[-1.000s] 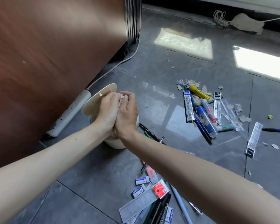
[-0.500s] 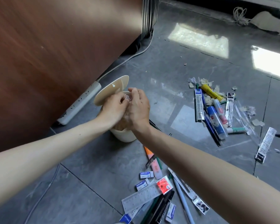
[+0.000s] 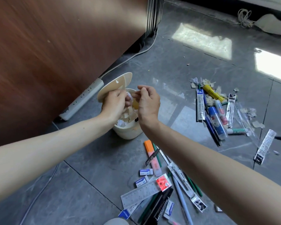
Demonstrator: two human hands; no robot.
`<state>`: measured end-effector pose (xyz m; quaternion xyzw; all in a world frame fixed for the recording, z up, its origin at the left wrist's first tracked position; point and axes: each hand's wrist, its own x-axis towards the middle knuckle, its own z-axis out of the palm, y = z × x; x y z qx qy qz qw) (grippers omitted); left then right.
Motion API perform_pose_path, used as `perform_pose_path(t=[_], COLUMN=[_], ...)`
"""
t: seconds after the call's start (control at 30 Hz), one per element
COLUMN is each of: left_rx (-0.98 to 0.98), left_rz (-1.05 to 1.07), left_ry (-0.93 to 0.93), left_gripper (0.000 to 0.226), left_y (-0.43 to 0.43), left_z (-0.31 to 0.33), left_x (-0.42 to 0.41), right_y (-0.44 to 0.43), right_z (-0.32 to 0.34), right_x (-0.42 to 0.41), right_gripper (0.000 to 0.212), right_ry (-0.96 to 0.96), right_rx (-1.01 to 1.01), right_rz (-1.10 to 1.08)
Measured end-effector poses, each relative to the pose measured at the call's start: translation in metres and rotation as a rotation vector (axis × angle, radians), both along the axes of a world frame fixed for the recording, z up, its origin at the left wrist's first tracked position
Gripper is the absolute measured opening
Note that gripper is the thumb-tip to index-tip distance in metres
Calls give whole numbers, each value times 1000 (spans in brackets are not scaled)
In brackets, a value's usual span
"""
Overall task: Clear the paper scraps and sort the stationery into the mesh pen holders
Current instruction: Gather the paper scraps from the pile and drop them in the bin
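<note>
A small white bin (image 3: 128,132) stands on the grey floor with its beige lid (image 3: 111,88) tipped open. Crumpled paper scraps (image 3: 128,114) fill it. Both my hands hover just above its mouth. My left hand (image 3: 115,102) curls its fingers round a white paper scrap (image 3: 129,96). My right hand (image 3: 148,103) is beside it, fingers loosely bent, with nothing seen in them. More paper scraps (image 3: 208,82) lie on the floor at the right among pens, glue sticks and refill packs (image 3: 216,118). No mesh pen holder is in view.
A second heap of erasers, rulers, markers and pens (image 3: 152,189) lies under my right forearm. A white power strip (image 3: 81,100) and its cable run along a brown wooden cabinet (image 3: 55,46) at the left. A ruler pack (image 3: 265,146) lies far right.
My hands were pressed together over the bin; now they have parted and scraps lie in the bin between them. The view has shifted nearer and lower.
</note>
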<state>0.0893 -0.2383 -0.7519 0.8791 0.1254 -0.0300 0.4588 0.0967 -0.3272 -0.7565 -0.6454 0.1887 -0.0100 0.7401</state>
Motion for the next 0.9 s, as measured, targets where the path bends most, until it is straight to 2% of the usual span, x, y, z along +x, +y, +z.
perform_pose_path(t=[0.1,0.23,0.37,0.5,0.57,0.7,0.83,0.9], left_rx=[81,211,197,202,217,291,384,442], left_rz=[-24,-87,-139,-246,-296,-588,-1005,-1177], left_ry=[-4,-80,-134,-200,-227,-147,46,120], left_gripper=[29,30,12,12,15,19,22,22], left_y=[2,1,-7,-28,-46,-107,-194,-233], left_z=[0,0,6,8,10,11,-2,-16], left_x=[-1,-1,-1,-2,-2,-4,-19,-31], right_y=[-4,-18,-36,-60,-83,-161,-265,-308], right_z=[1,0,-1,1,-2,-16,-47,-62], right_x=[-4,-2,-3,-10,-18,-48,-93,-114], right_gripper=[23,23,23,21,18,15,13,20], right_ry=[-64,-66,-27,20,59,179,389,521], right_rx=[-96,-88,-17,13,-55,-272,-558,-673], right_rz=[67,70,38,16,46,169,72,57])
